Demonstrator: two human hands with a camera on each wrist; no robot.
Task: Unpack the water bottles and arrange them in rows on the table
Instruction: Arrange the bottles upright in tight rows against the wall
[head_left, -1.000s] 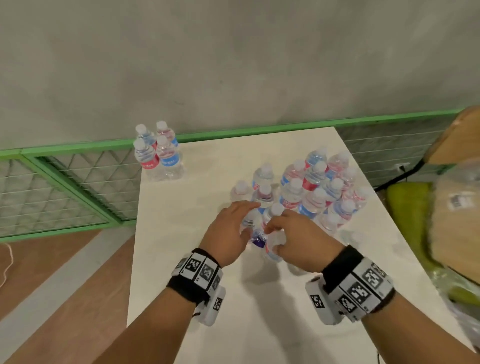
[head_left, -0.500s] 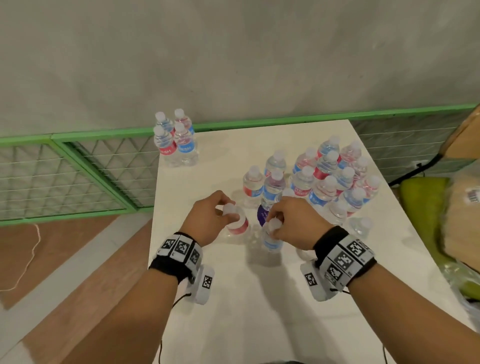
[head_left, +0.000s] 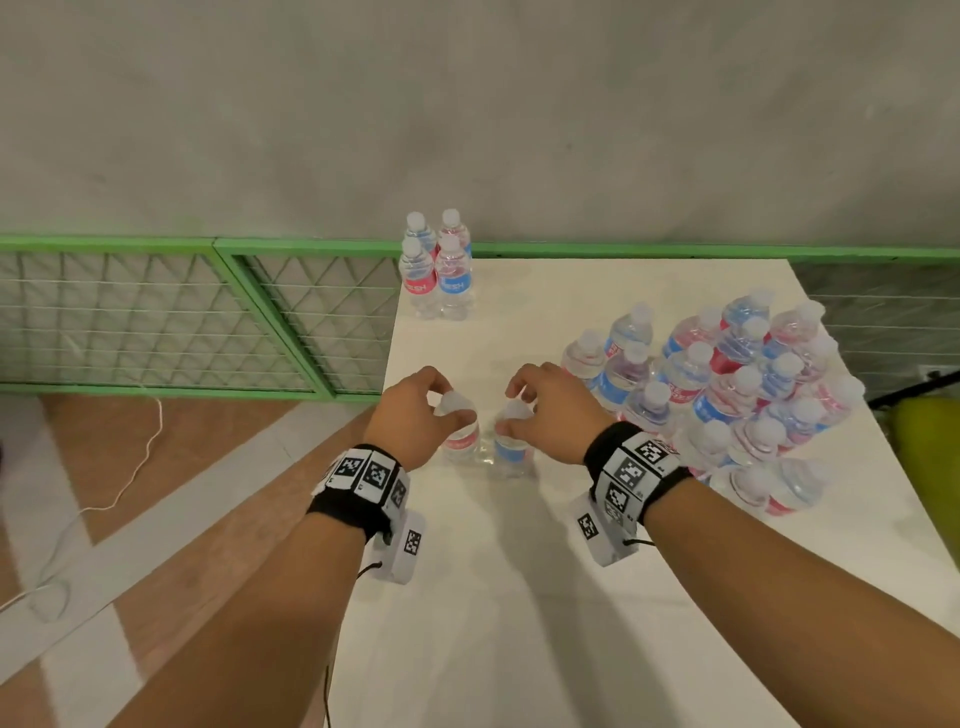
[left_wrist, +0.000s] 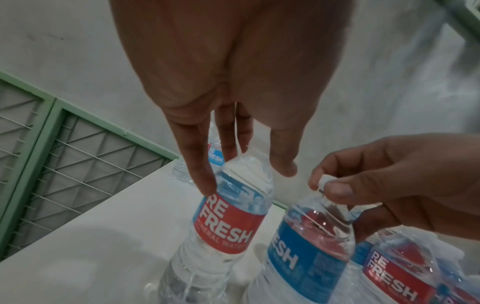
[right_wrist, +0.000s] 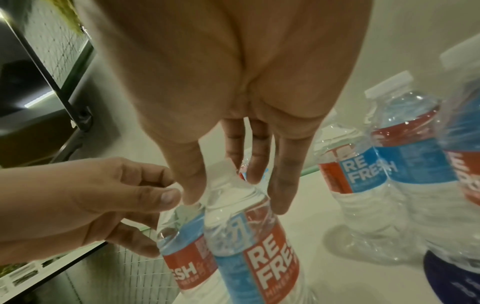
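Note:
My left hand (head_left: 449, 402) grips the cap end of an upright red-labelled bottle (head_left: 460, 441) near the white table's (head_left: 519, 597) left edge. Beside it, my right hand (head_left: 511, 410) pinches the cap of a blue-labelled bottle (head_left: 511, 452). In the left wrist view my left hand (left_wrist: 246, 176) curls its fingers over the red-labelled bottle (left_wrist: 228, 222). The right wrist view shows my right hand (right_wrist: 233, 197) curled over its bottle (right_wrist: 249, 246). I cannot tell whether the two bases touch the table. A block of four bottles (head_left: 439, 270) stands at the far left corner.
Several bottles in torn clear wrap (head_left: 727, 389) crowd the table's right side. A green mesh fence (head_left: 156, 312) runs along the left, with wooden floor and a white cable (head_left: 130, 467) below. A yellow-green object (head_left: 930, 441) lies off the right edge.
Both hands have drawn one bottle each out of the pack and moved them left, toward the table's left edge. The two bottles now stand side by side apart from the pack.

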